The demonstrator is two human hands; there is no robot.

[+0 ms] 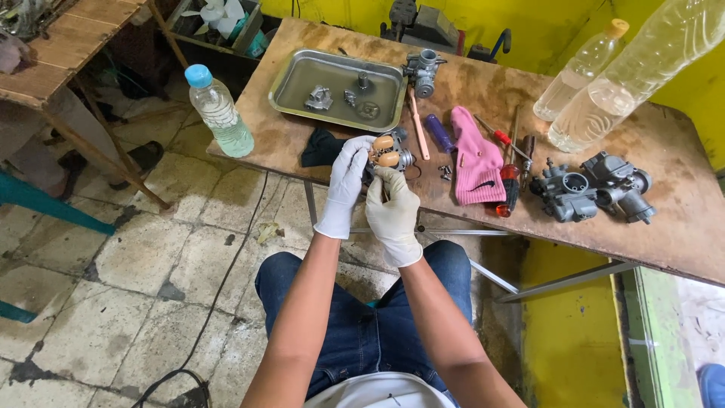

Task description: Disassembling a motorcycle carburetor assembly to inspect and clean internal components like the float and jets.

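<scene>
**Carburettor body held in both gloved hands, float side up**

Left of the grip, a plastic bottle with a blue cap [219,109] stands on the near corner of the wooden table [468,91]. Up and left of the hands lies a metal tray [287,83] with a few small metal parts in it, and a dark cloth [321,147] sits just beside the left hand.

The left hand [343,185], in a white glove, is closed around the left side of the carburettor body [393,157], its fingers beside the two tan floats [385,149] on top. The right hand [393,208], gloved too, grips the body from below, thumb raised towards the floats. The part is held off the table, just over its near edge above the person's lap.

By the look of it, the step in hand is work at the float assembly. The next move would call for a steady hold from one hand while the other's fingertips work finely at the floats, which look light and easy to bend.

Right of the grip lie a pink rod [418,125], a purple handle [438,132], a pink cloth [476,162], a red screwdriver [510,181] and two more carburettors [593,187], with two clear bottles [604,68] beyond
</scene>
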